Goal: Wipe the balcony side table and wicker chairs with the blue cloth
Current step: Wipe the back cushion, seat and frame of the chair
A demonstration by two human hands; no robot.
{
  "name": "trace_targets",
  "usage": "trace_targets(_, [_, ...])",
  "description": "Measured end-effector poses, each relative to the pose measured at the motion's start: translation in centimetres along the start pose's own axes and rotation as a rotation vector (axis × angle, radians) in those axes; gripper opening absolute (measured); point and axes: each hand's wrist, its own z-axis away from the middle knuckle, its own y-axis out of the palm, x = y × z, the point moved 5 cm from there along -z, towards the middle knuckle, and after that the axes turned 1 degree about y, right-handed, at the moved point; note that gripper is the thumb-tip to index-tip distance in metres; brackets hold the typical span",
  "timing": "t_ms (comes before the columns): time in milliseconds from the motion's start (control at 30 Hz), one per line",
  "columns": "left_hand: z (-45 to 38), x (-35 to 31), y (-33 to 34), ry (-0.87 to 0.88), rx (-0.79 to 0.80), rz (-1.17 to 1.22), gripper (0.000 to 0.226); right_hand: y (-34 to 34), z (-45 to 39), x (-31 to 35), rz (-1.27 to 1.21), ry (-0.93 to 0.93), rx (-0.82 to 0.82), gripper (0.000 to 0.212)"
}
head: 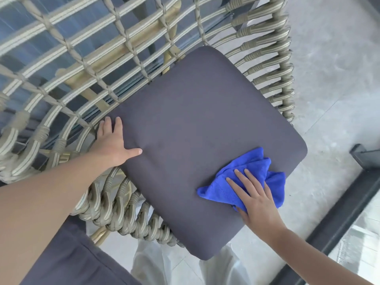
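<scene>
Right hand [255,194] flat atop blue cloth [242,182], left hand [113,145] well apart.

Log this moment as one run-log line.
step: wiping cushion | right hand: flat on cloth, near front corner | left hand: bracing cushion edge | chair: weave untouched now

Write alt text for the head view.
A right hand presses a blue cloth flat on a grey cushion in a wicker chair, while the left hand rests spread on the cushion's left edge. Pale floor lies beyond the chair.
</scene>
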Motion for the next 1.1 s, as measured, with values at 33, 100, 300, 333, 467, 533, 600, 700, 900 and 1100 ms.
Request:
trace_targets(33, [-0.1,0.0,0.1,-0.001,0.004,0.006,0.126,0.0,1.1,-0.5,-0.001,0.016,-0.002,0.089])
trace_targets(100, [-0.3,0.2,0.2,-0.002,0.006,0.009,0.126,0.2,2.7,-1.1,-0.009,0.034,-0.007,0.088])
trace_targets(300, [-0.6,0.3,0.6,0.003,0.004,0.002,0.127,-1.7,1.8,-0.9,-0.152,0.059,-0.064,0.057])
trace_targets(333, [-0.5,0.0,0.6,0.006,0.009,-0.005,0.127,-2.4,1.1,-0.5,-0.186,0.065,-0.088,0.058])
trace_targets(467, [0.5,-1.6,0.4,-0.008,0.026,-0.098,0.123,-5.0,-4.0,2.9,-0.258,-0.004,-0.159,0.069])
trace_targets(533, [1.3,-2.0,0.5,-0.024,0.022,-0.101,0.118,-5.8,-8.1,5.7,-0.29,-0.054,-0.155,0.067])
trace_targets(600, [1.8,-2.0,0.4,-0.019,0.011,-0.122,0.115,-6.1,-12.7,9.0,-0.325,-0.092,-0.122,0.063])
trace_targets(700, [1.3,-1.5,-1.4,0.034,0.026,-0.16,0.101,-5.3,-20.0,13.5,-0.326,-0.139,-0.018,0.057])
trace_targets(900, [0.4,1.9,-5.8,-0.052,0.059,-0.079,0.049,-2.8,-30.2,21.6,-0.118,-0.093,0.104,0.057])
trace_targets(1100, [1.7,2.4,-5.2,-0.049,-0.06,0.083,0.079,-0.9,-30.0,26.1,0.021,-0.227,0.191,0.065])
